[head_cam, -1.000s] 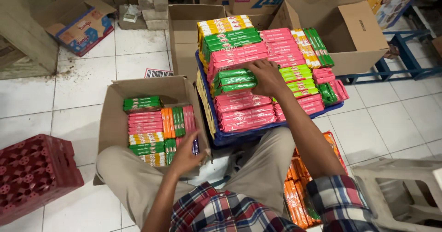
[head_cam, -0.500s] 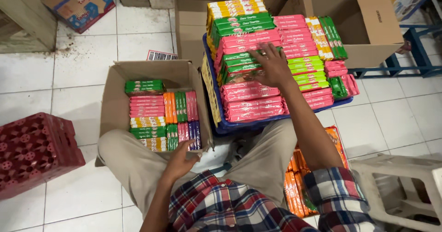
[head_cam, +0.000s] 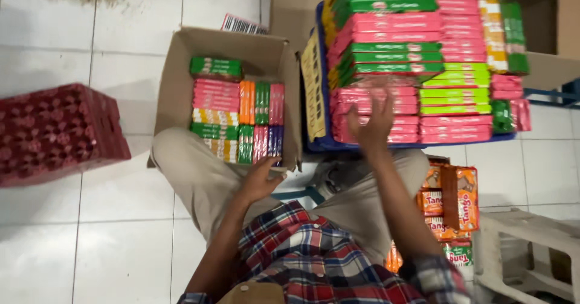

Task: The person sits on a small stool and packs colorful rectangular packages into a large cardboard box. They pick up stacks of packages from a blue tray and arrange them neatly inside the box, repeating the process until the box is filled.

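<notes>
Landmark: the blue tray (head_cam: 315, 141) heaped with wafer packs, on the tiled floor ahead of the seated person's knees.

We note the right hand (head_cam: 374, 123) over the near edge of the tray, fingers (head_cam: 386, 103) spread and loose, closed on nothing; motion blur makes it unclear whether the fingertips touch the pink wafer packs (head_cam: 374, 99) directly beneath and beyond them. These packs lie flat in stacks, long axes running left-right across the tray, so crosswise to the fingers, which point away from the body. The green wafer packs (head_cam: 393, 59) sit one layer further back.

The left hand (head_cam: 261, 180) is at the near right corner of the open cardboard box (head_cam: 175, 80), which stands touching the tray's left side; fingers curled over the box rim, nothing else in them. Inside, sorted packs (head_cam: 232, 120) stand in rows, some laid crosswise, some lengthwise.

The right hand is clearly the nearer to the tray stacks.

Hard to make out: the far end of the tray is cut off by the frame top. The orange packs (head_cam: 450, 198) right of the tray are partly hidden behind the right forearm.
</notes>
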